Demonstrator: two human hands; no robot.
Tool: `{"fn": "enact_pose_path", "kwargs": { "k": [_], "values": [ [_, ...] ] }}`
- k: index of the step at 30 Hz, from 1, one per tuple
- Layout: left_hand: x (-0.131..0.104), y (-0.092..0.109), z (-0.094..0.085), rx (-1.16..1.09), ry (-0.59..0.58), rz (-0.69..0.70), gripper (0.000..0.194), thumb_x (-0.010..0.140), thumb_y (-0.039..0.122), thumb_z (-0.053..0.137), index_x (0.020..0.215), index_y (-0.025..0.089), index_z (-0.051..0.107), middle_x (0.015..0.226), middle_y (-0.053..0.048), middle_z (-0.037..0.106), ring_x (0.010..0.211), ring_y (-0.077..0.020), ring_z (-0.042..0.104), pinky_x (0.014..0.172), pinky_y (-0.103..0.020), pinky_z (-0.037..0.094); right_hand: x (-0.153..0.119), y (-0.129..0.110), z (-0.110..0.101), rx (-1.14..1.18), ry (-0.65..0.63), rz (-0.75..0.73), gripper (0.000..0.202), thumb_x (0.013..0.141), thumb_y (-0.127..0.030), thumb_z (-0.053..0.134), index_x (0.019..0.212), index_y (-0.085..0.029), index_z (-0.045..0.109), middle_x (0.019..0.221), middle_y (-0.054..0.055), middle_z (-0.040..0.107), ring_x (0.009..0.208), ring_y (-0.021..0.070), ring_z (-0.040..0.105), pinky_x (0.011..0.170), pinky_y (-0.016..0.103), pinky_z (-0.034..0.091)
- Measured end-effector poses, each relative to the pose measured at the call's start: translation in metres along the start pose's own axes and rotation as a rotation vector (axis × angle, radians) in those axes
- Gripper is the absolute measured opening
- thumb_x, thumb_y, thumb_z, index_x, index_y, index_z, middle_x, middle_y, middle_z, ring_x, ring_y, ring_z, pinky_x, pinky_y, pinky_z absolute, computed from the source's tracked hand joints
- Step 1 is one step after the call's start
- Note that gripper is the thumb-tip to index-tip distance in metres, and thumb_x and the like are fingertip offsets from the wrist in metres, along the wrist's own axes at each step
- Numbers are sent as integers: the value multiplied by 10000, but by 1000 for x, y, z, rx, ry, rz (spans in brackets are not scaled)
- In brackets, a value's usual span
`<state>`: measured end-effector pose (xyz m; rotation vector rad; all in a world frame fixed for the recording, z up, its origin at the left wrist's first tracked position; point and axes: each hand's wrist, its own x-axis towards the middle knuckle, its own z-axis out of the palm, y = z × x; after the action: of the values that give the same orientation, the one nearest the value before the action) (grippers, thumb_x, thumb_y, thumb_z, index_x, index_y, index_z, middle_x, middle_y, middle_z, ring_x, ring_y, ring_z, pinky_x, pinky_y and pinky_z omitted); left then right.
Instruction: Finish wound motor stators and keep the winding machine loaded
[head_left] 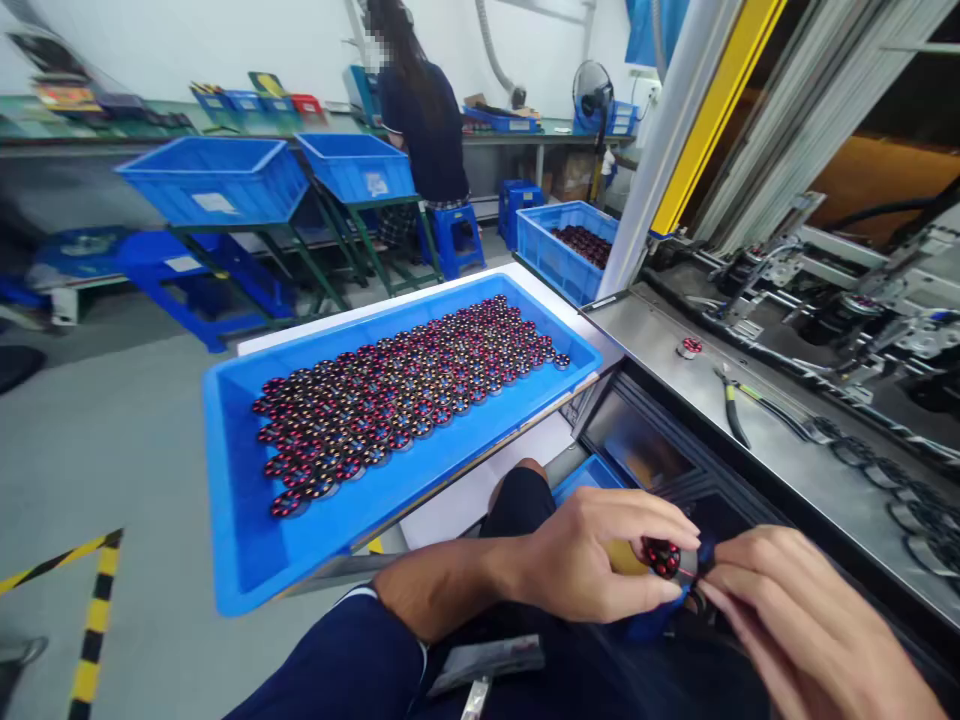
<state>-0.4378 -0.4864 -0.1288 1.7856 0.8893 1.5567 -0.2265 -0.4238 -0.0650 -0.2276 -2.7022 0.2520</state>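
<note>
- The machine (784, 265) fills the two-to-three o'clock side, metal brackets and dark cables along its base.
- A bare metal counter (652, 320) runs along its front, from three o'clock down towards four.
- A co-worker (427, 130) in a dark top sits on a blue stool (454, 240) between eleven and twelve o'clock, back mostly turned.
- The wide blue tray (232, 540) spreads from the centre towards eight o'clock, loaded with close-packed dark parts (405, 380) showing red and gold.
- A blue crate (551, 265) sits between one and two o'clock, more dark red parts inside.
- The right hand (810, 610), at four o'clock, has its fingertips drawn close together just beside the left one's; whatever they pinch is hidden.
- The left hand (600, 560), at five o'clock, is half curled, thumb below and fingers above, holding one red-and-black part.
- Pliers (733, 412) lie at three o'clock on the counter, handles splayed.
- The red-and-black part (661, 558) is between four and five o'clock, above the lap, its red face showing.
- A single red-topped part (690, 348) stands at three o'clock, near the pliers.
</note>
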Motion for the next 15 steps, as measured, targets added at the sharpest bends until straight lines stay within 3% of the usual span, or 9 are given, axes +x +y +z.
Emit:
{"fn": "enact_pose_path", "kwargs": {
  "k": [2, 4, 6, 7, 8, 12, 15],
  "values": [
    [-2, -4, -4, -132, 7, -108, 322, 761, 234, 774, 1043, 81, 746, 1109, -192, 754, 974, -221, 744, 859, -284, 608, -11, 26, -10, -23, -122, 30, 128, 988, -164, 525, 1011, -224, 636, 948, 42, 669, 845, 155, 650, 753, 264, 503],
    [-3, -9, -6, -291, 60, -248, 370, 734, 250, 807, 1059, 86, 742, 1137, -189, 737, 883, -185, 739, 768, -259, 599, -14, 64, -17, -124, -128, 71, 135, 1014, -276, 526, 964, -247, 649, 946, 28, 685, 847, 142, 674, 757, 236, 502],
    [-3, -13, -4, -436, 136, -385, 430, 715, 242, 830, 1104, 92, 724, 1098, -169, 735, 808, -147, 719, 731, -246, 574, -8, 108, -16, -322, 87, 264, 271, 1009, -441, 529, 943, -220, 670, 944, 47, 707, 877, 165, 692, 824, 257, 491],
    [-3, -13, -3, -493, 166, -439, 463, 704, 234, 842, 1126, 96, 713, 1047, -148, 740, 792, -137, 709, 735, -245, 561, -2, 130, -10, -425, 194, 451, 359, 992, -504, 531, 979, -181, 687, 1014, 92, 716, 985, 218, 687, 900, 301, 472],
    [-3, -14, -2, -543, 187, -482, 491, 695, 231, 854, 1144, 103, 704, 994, -125, 742, 790, -132, 703, 748, -247, 551, 4, 151, -3, -431, 195, 583, 471, 968, -561, 536, 1061, -126, 692, 1118, 145, 708, 1099, 262, 661, 965, 326, 450],
    [-2, -11, 2, -684, 247, -535, 456, 723, 283, 854, 1120, 112, 709, 906, -78, 725, 797, -115, 680, 797, -256, 531, 21, 209, 37, -399, 79, 770, 885, 789, -718, 659, 1301, 1, 600, 1276, 330, 610, 1217, 441, 584, 916, 494, 442],
    [-4, -11, 1, -651, 333, -535, 375, 772, 325, 817, 1061, 107, 722, 888, -70, 706, 750, -97, 655, 721, -226, 530, 18, 224, 52, -370, 51, 891, 932, 731, -761, 675, 1298, -23, 620, 1233, 378, 604, 1182, 535, 568, 839, 623, 394]
  ]
}}
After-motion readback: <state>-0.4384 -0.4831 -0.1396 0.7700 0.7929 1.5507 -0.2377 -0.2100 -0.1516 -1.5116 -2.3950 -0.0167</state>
